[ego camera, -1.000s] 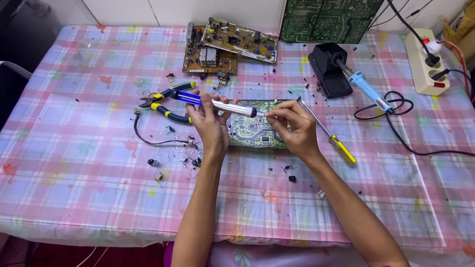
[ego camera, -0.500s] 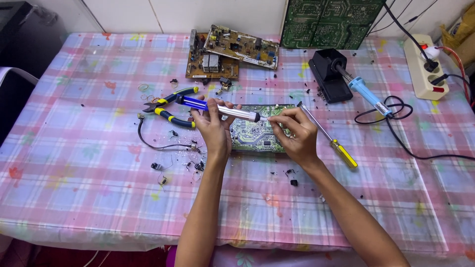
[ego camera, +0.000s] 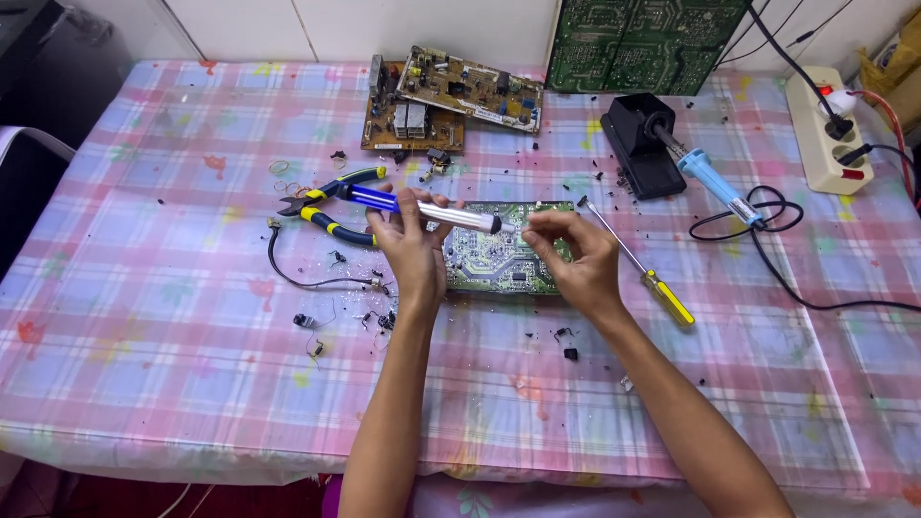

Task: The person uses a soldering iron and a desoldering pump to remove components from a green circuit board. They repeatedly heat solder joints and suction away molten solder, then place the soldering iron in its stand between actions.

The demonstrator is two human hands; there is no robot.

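My left hand (ego camera: 411, 247) grips a blue and silver desoldering pump (ego camera: 422, 208), held level with its dark tip pointing right. Close to that tip, my right hand (ego camera: 573, 257) has its fingers pinched together; whether they hold something small I cannot tell. Both hands hover over a green circuit board (ego camera: 499, 259) lying solder side up on the checked tablecloth (ego camera: 163, 317).
Yellow and blue pliers (ego camera: 331, 201) lie left of the board, a yellow-handled screwdriver (ego camera: 643, 269) to its right. A blue soldering iron (ego camera: 715, 187) rests in a black stand (ego camera: 641, 144). Brown circuit boards (ego camera: 451, 96), a power strip (ego camera: 825, 129), a black wire (ego camera: 307, 278) and scattered small parts surround them.
Both hands and the pump stay over the green board, nearly where they were; my right fingers have shifted slightly near the pump's tip.
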